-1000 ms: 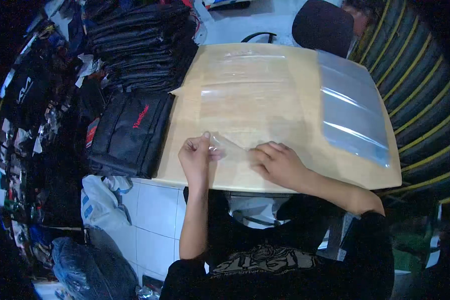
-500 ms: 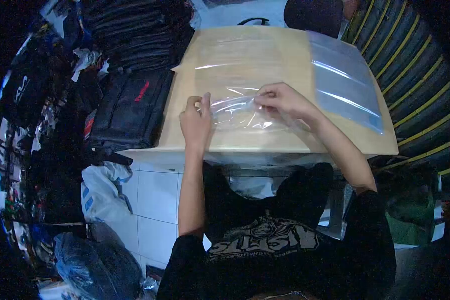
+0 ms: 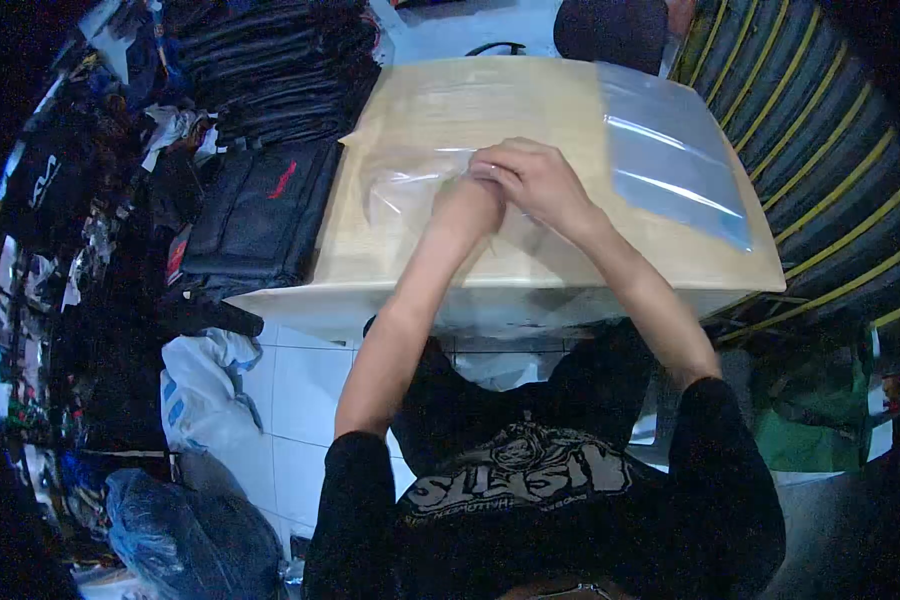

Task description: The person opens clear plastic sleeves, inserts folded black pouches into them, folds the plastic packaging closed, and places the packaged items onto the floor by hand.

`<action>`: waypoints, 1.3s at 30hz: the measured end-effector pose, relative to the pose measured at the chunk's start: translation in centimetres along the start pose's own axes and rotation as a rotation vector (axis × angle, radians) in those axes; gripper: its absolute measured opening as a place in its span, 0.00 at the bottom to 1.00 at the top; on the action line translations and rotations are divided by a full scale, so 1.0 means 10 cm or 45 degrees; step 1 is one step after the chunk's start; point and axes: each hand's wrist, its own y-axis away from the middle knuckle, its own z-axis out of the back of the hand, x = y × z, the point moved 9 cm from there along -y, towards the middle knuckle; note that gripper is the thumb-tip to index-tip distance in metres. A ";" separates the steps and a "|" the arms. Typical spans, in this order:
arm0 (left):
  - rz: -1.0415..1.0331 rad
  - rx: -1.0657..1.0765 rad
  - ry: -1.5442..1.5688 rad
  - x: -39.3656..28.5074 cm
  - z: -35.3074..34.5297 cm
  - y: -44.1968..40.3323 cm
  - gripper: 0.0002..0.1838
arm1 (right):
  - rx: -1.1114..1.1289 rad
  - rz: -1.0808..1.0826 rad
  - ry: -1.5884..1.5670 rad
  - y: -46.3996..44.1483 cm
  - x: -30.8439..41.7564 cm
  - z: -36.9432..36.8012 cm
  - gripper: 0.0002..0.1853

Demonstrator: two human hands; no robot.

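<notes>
A thin clear plastic bag (image 3: 395, 190) lies crumpled on the pale wooden table, spreading to the left of my hands. My left hand (image 3: 473, 203) is closed at the bag's gathered edge, its fingers partly hidden and slightly blurred. Right against it, my right hand (image 3: 532, 178) is closed too, with fingertips pinched over the left hand's fingers and the plastic. The exact spot where the film is gripped is covered by the fingers.
A stack of clear plastic sheets or bags (image 3: 670, 150) lies on the table's (image 3: 570, 255) right side. Black folded bags with red lettering (image 3: 260, 215) sit at the left edge, with a tall black pile (image 3: 280, 70) behind. Yellow-striped dark material (image 3: 820, 160) stands right; sacks (image 3: 210, 390) lie on the floor.
My left hand has moved right and slightly up to meet my right hand, which has shifted a little left and up. The clear bag has bunched up and swung toward the left.
</notes>
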 end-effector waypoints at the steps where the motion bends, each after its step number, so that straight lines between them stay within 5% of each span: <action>1: -0.078 -0.279 0.031 0.07 0.02 -0.01 0.07 | 0.035 0.047 -0.028 0.00 0.10 0.00 0.07; 3: 0.188 -0.127 0.493 0.49 -0.13 -0.36 0.10 | 0.086 0.033 -0.165 0.12 0.28 -0.03 0.08; 4: 0.519 0.315 0.903 0.74 -0.40 -0.60 0.12 | 0.093 0.113 -0.229 0.16 0.43 0.00 0.08; 6: 0.298 0.431 1.595 1.09 -0.70 -1.03 0.16 | 0.233 -0.057 -0.265 0.28 0.65 0.00 0.08; 7: 0.107 0.491 2.365 1.17 -0.65 -1.15 0.17 | 0.302 -0.146 -0.283 0.33 0.69 0.00 0.09; 9: 0.062 0.040 3.251 1.25 -0.29 -1.31 0.18 | 0.243 -0.149 -0.315 0.35 0.71 0.09 0.09; 11: 0.481 -1.015 3.291 1.18 0.15 -1.01 0.20 | 0.166 -0.048 -0.289 0.37 0.72 0.17 0.09; 14: 0.404 -1.275 2.885 1.14 0.46 -0.88 0.27 | 0.267 -0.035 -0.290 0.47 0.85 0.15 0.08; 15: 0.224 -1.125 2.988 1.16 0.42 -0.99 0.30 | 0.133 0.166 -0.471 0.56 0.96 0.08 0.09; 16: 0.730 -1.237 2.855 1.26 0.20 -0.92 0.34 | 0.225 0.244 -0.365 0.50 1.20 0.01 0.09; 20: 0.742 -1.179 2.622 1.47 -0.37 -1.22 0.42 | 0.347 0.359 -0.257 0.47 1.58 -0.10 0.12; 24: 0.641 -1.116 2.962 1.32 -0.14 -1.05 0.45 | 0.383 0.279 -0.164 0.58 1.45 0.02 0.12; 31: 0.612 -1.208 3.101 1.30 0.49 -0.59 0.51 | -0.017 0.312 0.068 0.79 1.25 0.56 0.15; 33: 0.637 -1.266 2.960 1.32 0.50 -0.52 0.53 | -0.143 0.357 0.189 0.80 1.28 0.81 0.15; 36: 0.629 -1.529 1.739 1.62 0.18 -0.50 0.52 | -0.306 0.327 0.482 0.98 1.61 1.05 0.15; 39: 0.407 -1.179 3.054 0.99 0.37 -0.69 0.67 | -0.120 0.307 0.225 1.37 1.82 0.85 0.14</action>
